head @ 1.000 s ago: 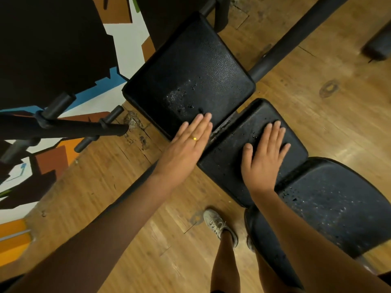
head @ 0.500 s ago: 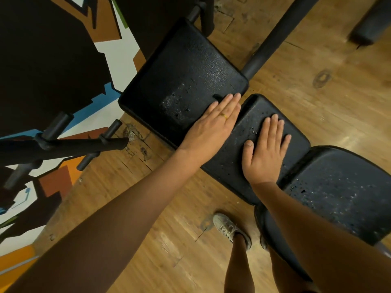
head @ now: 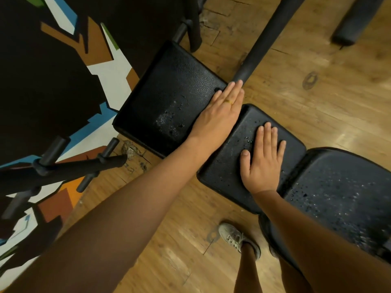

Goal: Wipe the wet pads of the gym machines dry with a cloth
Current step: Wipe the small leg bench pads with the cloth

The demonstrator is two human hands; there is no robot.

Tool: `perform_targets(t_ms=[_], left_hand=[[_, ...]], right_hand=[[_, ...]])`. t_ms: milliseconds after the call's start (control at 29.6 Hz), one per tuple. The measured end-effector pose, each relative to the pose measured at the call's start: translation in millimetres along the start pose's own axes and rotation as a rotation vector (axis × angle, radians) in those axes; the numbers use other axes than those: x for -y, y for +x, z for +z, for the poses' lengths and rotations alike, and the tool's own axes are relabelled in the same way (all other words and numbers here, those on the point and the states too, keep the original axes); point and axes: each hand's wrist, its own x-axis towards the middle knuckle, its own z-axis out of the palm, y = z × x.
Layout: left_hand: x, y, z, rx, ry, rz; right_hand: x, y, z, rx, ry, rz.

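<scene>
Left hand (head: 218,115) has slid along the back pad (head: 169,87) just beyond the middle pad (head: 220,166), where the right hand (head: 262,159) stays; all fingers (head: 232,92) straight, empty (no cloth visible), droplets (head: 167,121) remain.

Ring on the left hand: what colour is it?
The ring is gold-coloured, seen best in the head view on the left hand.

No text to read here.
You find no letters, numbers or brand marks on the pads (head: 173,98), the painted wall (head: 110,77) or the shoe (head: 234,237).
</scene>
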Motion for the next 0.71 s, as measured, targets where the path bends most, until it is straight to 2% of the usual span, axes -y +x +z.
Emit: perform_targets(t_ms=[101, 237, 406, 541, 710], left_hand=[[-1, 12, -4, 0.017, 0.004, 0.025], [1, -10, -6, 0.146, 0.096, 0.125], [4, -25, -11, 0.21, 0.148, 0.18], [21, 7, -22, 0.134, 0.166, 0.173], [85, 29, -57, 0.031, 0.122, 0.01]], right_hand=[[-1, -1, 0, -0.002, -0.003, -0.002], [-2, -1, 0, 0.009, -0.003, 0.003], [-1, -2, -1, 0.018, 0.004, 0.01], [0, 1, -2, 0.029, -0.002, 0.012], [0, -1, -3, 0.021, 0.008, 0.011]])
